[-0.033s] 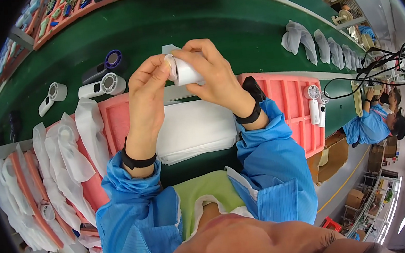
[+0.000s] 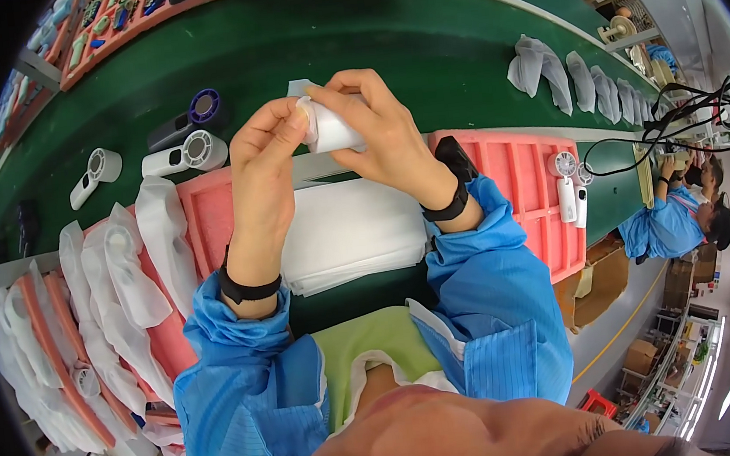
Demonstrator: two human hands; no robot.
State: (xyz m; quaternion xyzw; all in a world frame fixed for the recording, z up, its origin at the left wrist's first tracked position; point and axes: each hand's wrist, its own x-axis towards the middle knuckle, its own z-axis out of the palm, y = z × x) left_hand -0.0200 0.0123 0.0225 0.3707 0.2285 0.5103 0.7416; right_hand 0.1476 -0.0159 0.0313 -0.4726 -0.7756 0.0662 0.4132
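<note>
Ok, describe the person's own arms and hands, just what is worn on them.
Both forearms are covered by loose, shiny blue sleeves with gathered cuffs, the left sleeve and the right sleeve. A black band circles each wrist just above the cuff, the left band and the right band. The left hand and right hand are bare, without gloves.

Left hand (image 2: 266, 154) and right hand (image 2: 378, 130) pinching white wrapped piece (image 2: 333, 128). Black wristbands (image 2: 248, 288) showing at both wrists, bright blue sleeves (image 2: 485, 287) trailing below. White sheet stack (image 2: 352, 234) lying under hands, pink tray (image 2: 527, 173) flanking right hand. Dark green belt (image 2: 347, 36) running beyond fingers. White handheld fans (image 2: 187, 155) sitting left of left hand, one purple-ringed.
</note>
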